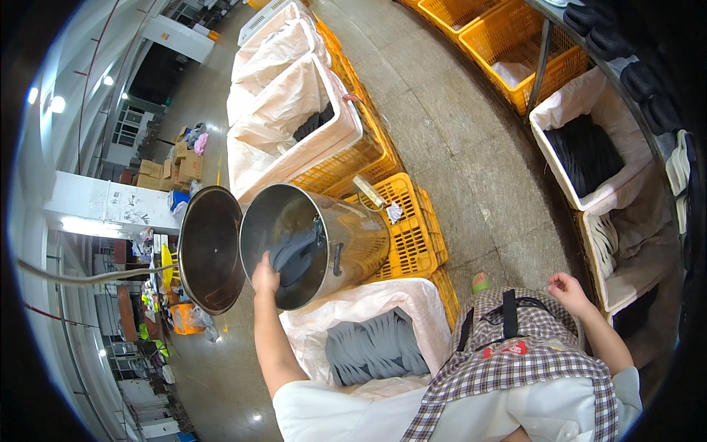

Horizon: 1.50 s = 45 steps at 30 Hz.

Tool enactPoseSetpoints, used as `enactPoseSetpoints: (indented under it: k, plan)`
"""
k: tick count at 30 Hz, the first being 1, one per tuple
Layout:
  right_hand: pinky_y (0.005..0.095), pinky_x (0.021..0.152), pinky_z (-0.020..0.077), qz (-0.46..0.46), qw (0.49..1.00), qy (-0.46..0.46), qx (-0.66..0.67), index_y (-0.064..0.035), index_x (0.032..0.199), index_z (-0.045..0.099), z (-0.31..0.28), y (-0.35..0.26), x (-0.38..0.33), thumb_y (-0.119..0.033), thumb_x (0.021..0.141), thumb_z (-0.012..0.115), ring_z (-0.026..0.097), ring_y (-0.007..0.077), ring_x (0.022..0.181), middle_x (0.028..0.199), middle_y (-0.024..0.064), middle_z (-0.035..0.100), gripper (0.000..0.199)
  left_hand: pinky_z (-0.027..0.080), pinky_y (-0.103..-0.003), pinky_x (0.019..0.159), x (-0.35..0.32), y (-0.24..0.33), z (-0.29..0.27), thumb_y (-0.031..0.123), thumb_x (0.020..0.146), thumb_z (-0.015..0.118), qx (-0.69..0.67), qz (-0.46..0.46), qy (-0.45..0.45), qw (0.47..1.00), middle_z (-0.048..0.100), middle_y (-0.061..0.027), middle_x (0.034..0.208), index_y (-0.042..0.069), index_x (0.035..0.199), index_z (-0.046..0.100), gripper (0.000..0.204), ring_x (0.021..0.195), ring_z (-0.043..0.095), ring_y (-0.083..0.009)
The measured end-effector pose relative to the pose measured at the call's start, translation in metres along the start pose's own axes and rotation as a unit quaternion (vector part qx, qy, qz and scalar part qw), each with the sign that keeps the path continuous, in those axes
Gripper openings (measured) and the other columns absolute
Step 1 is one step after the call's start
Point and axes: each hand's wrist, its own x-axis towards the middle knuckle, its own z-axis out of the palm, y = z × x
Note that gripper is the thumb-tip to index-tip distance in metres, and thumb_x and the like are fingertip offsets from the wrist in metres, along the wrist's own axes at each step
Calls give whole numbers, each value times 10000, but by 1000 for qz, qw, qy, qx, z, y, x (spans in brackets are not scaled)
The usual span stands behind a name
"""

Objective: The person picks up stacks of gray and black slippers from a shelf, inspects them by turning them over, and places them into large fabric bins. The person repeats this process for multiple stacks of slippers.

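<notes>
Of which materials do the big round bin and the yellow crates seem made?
Bin: smooth metal, perhaps stainless steel; it shines silvery, with yellow reflections. Yellow crates: probably moulded plastic, slightly glossy; one even colour and regular gridded openings suggest this.

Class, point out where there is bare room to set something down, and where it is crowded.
Bare floor runs between the yellow crates at left and the lined bins at right. A second patch lies below the round lid, left of the left forearm. The mouth of the metal drum is crowded with the left hand and grey material.
</notes>
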Motion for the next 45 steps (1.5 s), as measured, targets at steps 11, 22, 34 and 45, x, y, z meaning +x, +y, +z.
enactPoseSetpoints:
  k: [11,22,34,45]
  plan:
    - [326,669,492,55,989,10,-137,-7,944,596,20,-3,-29,-145,776,674,619,218,735,863,131,614,231,497,-433,769,53,23,52,115,669,714,36,69,-49,996,621,-176,972,179,1296,436,689,895,619,-342]
    - [360,698,494,17,979,17,-204,-30,950,608,4,20,-50,-232,761,683,622,272,786,908,148,615,287,507,-438,720,0,36,27,61,670,676,49,38,32,998,597,-170,980,189,1260,455,643,837,627,-350]
    - [356,664,494,-15,977,73,-199,-9,921,591,-43,141,-133,-186,742,680,619,273,744,899,147,602,267,498,-424,643,-129,24,-98,68,697,640,148,-44,286,946,578,-151,993,187,1265,475,604,748,618,-342]
    - [386,680,489,47,973,107,-199,-21,889,592,-77,228,-214,-180,722,673,616,297,768,882,149,606,245,505,-440,638,-185,71,-118,88,719,636,155,-42,298,941,571,-152,1016,193,1264,457,584,757,623,-350]
